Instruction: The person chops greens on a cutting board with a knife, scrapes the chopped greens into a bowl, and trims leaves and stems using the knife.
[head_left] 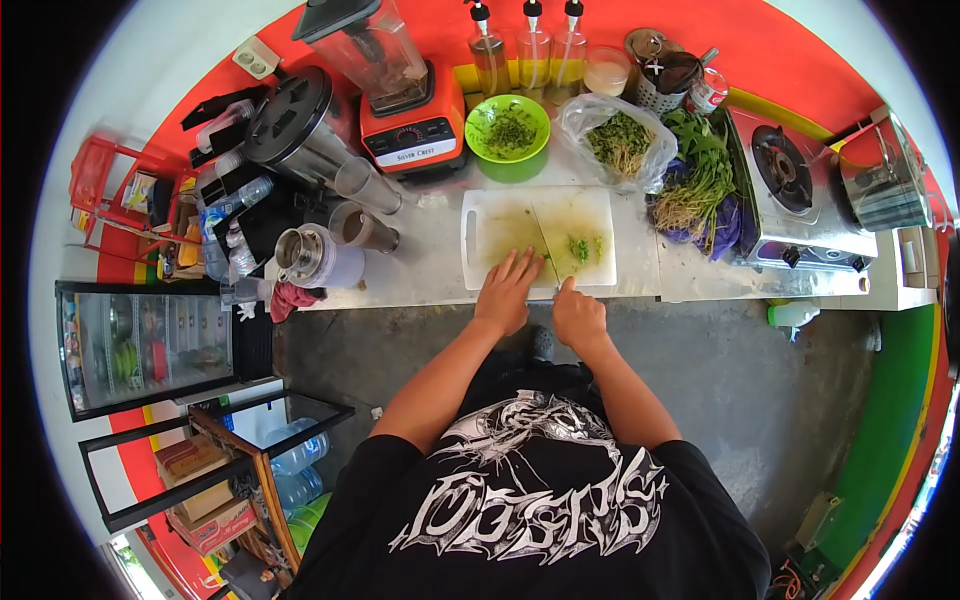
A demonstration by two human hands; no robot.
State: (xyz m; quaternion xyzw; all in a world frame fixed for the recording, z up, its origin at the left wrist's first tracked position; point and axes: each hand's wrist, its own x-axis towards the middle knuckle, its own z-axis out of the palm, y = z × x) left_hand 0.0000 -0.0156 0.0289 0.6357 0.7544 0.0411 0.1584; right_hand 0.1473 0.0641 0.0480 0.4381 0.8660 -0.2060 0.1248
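My right hand [579, 312] is closed round the handle of a knife [547, 243], whose thin blade points away across a white cutting board [485, 205]. On the left part of the board rests my left hand [511, 288], its fingertips beside the blade near a small bit of green. Whether the fingers pinch that bit cannot be made out. Chopped green herbs [580, 248] lie on the board to the right of the blade. Behind the board a lime-green bowl [508, 165] holds more chopped greens.
A red blender [410, 125] stands behind left, with cups [362, 228] and a flask [308, 256] nearer. Behind right are a plastic bag of herbs [620, 140], leafy bunches with roots [690, 195] and a gas stove [785, 190]. Pump bottles [533, 50] line the wall.
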